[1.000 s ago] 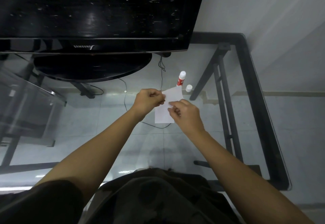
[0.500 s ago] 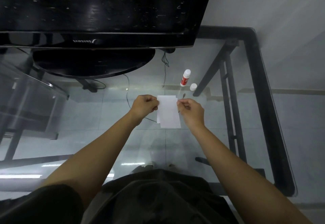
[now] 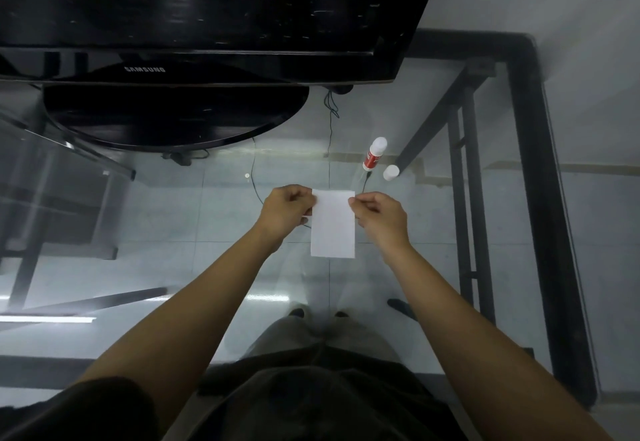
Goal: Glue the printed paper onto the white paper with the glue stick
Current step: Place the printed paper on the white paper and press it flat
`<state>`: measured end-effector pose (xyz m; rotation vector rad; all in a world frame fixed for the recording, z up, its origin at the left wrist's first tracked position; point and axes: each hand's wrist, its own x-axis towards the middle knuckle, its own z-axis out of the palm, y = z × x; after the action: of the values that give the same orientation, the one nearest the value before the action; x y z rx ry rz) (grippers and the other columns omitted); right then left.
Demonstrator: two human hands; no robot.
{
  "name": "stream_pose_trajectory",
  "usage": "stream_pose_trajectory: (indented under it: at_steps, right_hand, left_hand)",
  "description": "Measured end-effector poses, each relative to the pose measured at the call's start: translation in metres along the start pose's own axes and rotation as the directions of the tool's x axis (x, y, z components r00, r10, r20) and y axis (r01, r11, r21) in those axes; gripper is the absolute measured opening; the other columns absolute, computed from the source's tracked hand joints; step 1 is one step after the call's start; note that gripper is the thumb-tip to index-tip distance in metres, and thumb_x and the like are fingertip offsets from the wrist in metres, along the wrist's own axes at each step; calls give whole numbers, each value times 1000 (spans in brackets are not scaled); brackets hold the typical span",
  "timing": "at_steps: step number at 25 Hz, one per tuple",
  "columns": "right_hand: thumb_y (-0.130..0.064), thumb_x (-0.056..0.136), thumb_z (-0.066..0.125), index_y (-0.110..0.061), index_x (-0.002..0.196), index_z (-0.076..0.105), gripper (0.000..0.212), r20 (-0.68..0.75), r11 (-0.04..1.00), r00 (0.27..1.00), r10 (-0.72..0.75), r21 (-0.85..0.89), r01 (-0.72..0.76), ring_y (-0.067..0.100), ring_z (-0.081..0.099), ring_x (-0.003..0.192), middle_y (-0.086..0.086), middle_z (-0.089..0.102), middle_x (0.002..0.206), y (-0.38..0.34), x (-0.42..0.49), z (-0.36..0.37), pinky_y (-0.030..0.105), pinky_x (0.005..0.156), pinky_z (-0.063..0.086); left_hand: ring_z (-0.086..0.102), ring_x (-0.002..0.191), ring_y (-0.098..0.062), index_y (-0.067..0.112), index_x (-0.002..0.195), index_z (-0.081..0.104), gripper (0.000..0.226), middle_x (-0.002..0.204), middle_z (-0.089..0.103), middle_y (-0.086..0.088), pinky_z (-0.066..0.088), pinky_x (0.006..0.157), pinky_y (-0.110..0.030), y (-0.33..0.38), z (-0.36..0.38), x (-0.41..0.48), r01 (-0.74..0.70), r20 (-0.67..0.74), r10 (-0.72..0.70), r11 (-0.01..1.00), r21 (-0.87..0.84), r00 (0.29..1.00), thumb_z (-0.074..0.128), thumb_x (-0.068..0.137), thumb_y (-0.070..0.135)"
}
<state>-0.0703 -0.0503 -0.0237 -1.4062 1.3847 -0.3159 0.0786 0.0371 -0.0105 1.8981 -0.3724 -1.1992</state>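
I see the left hand (image 3: 289, 210) and right hand (image 3: 377, 213) each pinching a top corner of the paper (image 3: 333, 224); it has been squared up since a moment ago, when it was tilted. It now hangs straight over the middle of the glass table (image 3: 526, 101). The glue stick (image 3: 374, 153) and its cap (image 3: 390, 173) stand beyond it, toward the far right corner.

Left hand (image 3: 286, 212), right hand (image 3: 379, 217): fingers pinched.
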Motion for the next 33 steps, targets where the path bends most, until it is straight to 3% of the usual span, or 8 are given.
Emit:
stream_pose_trajectory:
  at_steps: [3, 7, 12, 15, 21, 26, 33]
  right_hand:
    - [-28, 81, 68, -23, 82, 65, 6, 3, 1000, 1000, 6, 7, -6, 11, 66, 78, -10, 67, 79, 3, 2, 2, 33, 81, 56]
    - [-26, 80, 69, -22, 79, 65, 5, -17, 1000, 1000, 20, -7, -20, 8, 66, 69, -13, 66, 72, 4, 8, 2, 29, 76, 56]
    - [-25, 80, 68, -18, 81, 68, 8, -25, 999, 1000, 17, -45, -18, 6, 65, 66, -7, 68, 74, 5, 12, 4, 22, 70, 53]
    - [-26, 80, 68, -20, 79, 67, 6, -32, 998, 999, 9, -68, -11, 2, 62, 62, -9, 66, 72, 4, 14, 5, 14, 63, 48]
    - [-26, 81, 67, -21, 77, 66, 6, -47, 995, 999, -2, -97, -2, 4, 62, 64, -12, 63, 68, 1, 14, 8, 14, 63, 45]
    - [-24, 82, 67, -13, 83, 69, 12, -81, 985, 996, -41, -171, 27, 5, 59, 64, -8, 65, 73, 1, 15, 11, 9, 59, 38]
    - [-21, 82, 67, -8, 85, 69, 13, -131, 972, 985, -113, -221, 82, 7, 58, 66, 3, 71, 81, -1, 13, 16, 8, 59, 37]
  left_hand:
    - [65, 77, -20, 17, 98, 59, 14, 86, 63, -9, 55, 63, -24, -5, 4, -3, 11, -76, -10, 1000, 0, 997, 62, 85, 13]
    - [64, 70, -20, 15, 101, 49, 27, 80, 64, -11, 57, 70, -30, -10, 9, 1, -20, -141, 33, 996, 92, 989, 68, 82, 13]
    - [63, 65, -15, 16, 98, 38, 34, 79, 68, -9, 46, 59, -16, -12, 10, 7, -72, -157, 103, 979, 189, 982, 68, 83, 15]
    - [63, 67, -18, 16, 97, 37, 35, 79, 68, -11, 43, 57, -15, -13, 10, 9, -69, -172, 105, 976, 205, 979, 68, 83, 15]
    - [64, 67, -19, 16, 96, 37, 35, 79, 68, -12, 43, 57, -18, -14, 12, 14, -39, -199, 79, 980, 197, 977, 69, 82, 15]
    - [65, 73, -23, 16, 95, 37, 37, 76, 66, -9, 45, 58, -22, -14, 14, 18, -10, -216, 57, 977, 215, 975, 70, 79, 16]
    - [57, 63, -15, 14, 94, 36, 39, 71, 62, -5, 38, 49, -20, -10, 20, 21, 35, -256, 35, 964, 263, 966, 71, 77, 16]
